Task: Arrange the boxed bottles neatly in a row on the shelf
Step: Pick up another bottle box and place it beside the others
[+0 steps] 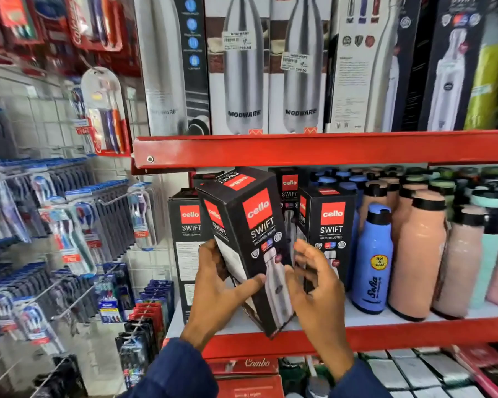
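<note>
Both arms reach forward and up in dark blue sleeves. The left hand (217,294) is wrapped around something, thumb in front, fingers tucked behind it. The right hand (318,294) is just beside it, fingers spread and bent, palm facing the left hand, gripping nothing.

**Readable labels on the shelves**

The tilted black cardboard box (253,242) carries "cello SWIFT" under a red square. Tall white boxes with steel bottles (242,81) read "MODWARE". The blue plastic bottle (373,262) says "Hot & Cold". A red carton below (242,366) reads "Combo".
</note>
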Available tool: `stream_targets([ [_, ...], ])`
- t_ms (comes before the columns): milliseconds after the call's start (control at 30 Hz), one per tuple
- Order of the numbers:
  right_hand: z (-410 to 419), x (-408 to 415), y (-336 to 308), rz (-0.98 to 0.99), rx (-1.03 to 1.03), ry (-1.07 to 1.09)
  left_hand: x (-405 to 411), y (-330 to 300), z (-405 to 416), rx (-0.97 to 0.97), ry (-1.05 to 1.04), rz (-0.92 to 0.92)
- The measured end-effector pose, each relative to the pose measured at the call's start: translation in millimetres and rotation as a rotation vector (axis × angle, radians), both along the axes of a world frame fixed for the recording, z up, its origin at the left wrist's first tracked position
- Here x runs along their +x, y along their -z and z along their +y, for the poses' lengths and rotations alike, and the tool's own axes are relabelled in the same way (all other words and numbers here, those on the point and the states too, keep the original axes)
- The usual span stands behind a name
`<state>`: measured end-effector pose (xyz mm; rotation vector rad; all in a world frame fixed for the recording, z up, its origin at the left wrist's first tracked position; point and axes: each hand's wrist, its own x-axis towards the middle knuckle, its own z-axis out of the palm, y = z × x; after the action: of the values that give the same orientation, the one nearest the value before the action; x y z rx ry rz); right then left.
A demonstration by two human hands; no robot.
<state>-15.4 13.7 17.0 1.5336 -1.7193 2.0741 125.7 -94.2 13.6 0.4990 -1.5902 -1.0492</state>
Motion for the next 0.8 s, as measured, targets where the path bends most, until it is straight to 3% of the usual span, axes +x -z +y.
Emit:
stream_targets([
  [133,1.4,-8.7,1.5,0.004,0.099,-0.179,11.3,-4.4,0.9,-0.003,0.128,-0.019],
  [267,4.0,-5.2,5.7,0.005,0.068,-0.16,14.6,-7.3,3.0,-0.094,0.153,-0.135],
  [500,-14.2,-8.6,27.3,-0.053,-0.022,-0.14,-1.5,15.5,-6.4,-0.125,0.017,-0.232],
  [800,-38.0,-18.5,42.0,0.041,0.134,-0.01,-26.6,34.9,-22.2,-0.066,-0.109,-0.316],
])
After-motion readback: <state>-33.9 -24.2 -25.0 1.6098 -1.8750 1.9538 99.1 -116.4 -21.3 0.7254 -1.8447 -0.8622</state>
